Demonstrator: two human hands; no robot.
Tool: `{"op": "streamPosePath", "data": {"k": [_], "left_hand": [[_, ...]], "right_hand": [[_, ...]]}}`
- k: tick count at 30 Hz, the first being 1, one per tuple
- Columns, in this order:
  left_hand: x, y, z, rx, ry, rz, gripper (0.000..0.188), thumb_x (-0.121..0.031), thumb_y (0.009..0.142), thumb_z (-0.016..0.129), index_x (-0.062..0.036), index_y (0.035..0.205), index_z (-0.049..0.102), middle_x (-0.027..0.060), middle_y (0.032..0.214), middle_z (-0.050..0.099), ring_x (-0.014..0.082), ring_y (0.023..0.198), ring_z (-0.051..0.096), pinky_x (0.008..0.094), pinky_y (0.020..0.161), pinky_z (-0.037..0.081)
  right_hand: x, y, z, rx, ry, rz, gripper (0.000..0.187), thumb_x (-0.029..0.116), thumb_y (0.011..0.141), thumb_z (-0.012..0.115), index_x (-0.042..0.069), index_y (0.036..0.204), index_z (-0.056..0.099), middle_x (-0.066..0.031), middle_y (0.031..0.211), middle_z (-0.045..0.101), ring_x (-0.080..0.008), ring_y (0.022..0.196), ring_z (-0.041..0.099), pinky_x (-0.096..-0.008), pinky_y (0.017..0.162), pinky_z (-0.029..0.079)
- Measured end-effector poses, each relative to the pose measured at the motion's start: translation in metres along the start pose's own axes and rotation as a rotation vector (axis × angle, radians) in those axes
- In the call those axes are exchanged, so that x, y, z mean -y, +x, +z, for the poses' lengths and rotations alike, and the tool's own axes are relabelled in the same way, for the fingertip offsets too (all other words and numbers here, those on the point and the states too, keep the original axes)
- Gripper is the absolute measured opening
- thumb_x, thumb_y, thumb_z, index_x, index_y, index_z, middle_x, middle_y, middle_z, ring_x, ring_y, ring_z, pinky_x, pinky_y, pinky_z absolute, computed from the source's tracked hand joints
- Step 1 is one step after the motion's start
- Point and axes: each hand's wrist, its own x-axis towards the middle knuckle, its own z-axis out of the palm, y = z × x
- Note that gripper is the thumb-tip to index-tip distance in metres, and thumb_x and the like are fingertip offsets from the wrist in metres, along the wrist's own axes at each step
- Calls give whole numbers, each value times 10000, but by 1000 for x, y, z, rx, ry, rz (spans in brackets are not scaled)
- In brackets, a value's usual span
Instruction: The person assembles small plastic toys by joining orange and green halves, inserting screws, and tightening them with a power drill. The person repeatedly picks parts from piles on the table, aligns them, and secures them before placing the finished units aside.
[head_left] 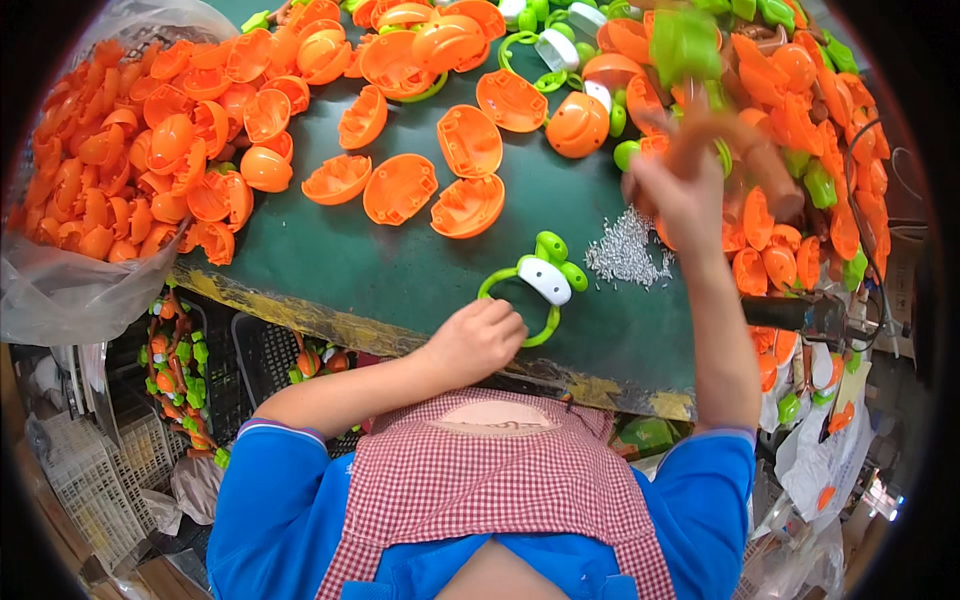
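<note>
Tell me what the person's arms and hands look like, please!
The left hand and right hand are bare, with no gloves; the right one looks a bit blurry. The forearms are bare too. The sleeves are short and bright blue, with thin stripes at the edges.

Green-topped workbench [380, 270], its front edge [300, 317] scuffed yellow-black, carries loose orange shells [470, 140] mid-table, a pile of tiny silvery pcs. [625, 250] ctr.-R, a green ring w/ white block [545, 281] nr. front, plus orange & green parts [780, 264] heaped far R.
</note>
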Motion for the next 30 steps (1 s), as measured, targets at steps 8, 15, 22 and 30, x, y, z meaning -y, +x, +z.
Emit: {"op": "streamPosePath", "data": {"k": [8, 15, 22, 30], "left_hand": [[18, -7, -6, -24, -99, -26, 218, -118, 615, 747, -73, 822, 697, 21, 816, 605, 203, 830, 604, 333, 735, 532], [13, -6, -5, -28, -284, 69, 219, -127, 644, 765, -81, 851, 711, 3, 812, 637, 179, 728, 611, 318, 654, 530], [12, -14, -5, -25, -309, 56, 145, -144, 718, 718, -101, 854, 691, -3, 820, 654, 176, 740, 656, 313, 641, 554], [18, -18, -2, 40, -278, 172, 148, -163, 797, 635, -84, 921, 620, 30, 843, 678, 225, 814, 698, 345, 813, 581]], "right_hand": [[-58, -186, -15, -227, 227, 385, 417, 34, 864, 610, 17, 1240, 432, -68, 911, 607, -94, 660, 566, -223, 565, 462], [-83, -217, 8, -216, 355, 507, 418, -33, 865, 570, 34, 1223, 363, -60, 817, 533, -92, 491, 505, -233, 436, 435], [-79, -214, 4, -123, 60, 606, 308, 43, 876, 569, 30, 1159, 448, -35, 679, 519, -117, 452, 510, -271, 434, 422], [-70, -217, -8, -72, -106, 624, 262, 54, 855, 574, 23, 1086, 453, -61, 651, 524, -149, 485, 549, -320, 462, 436]]}}
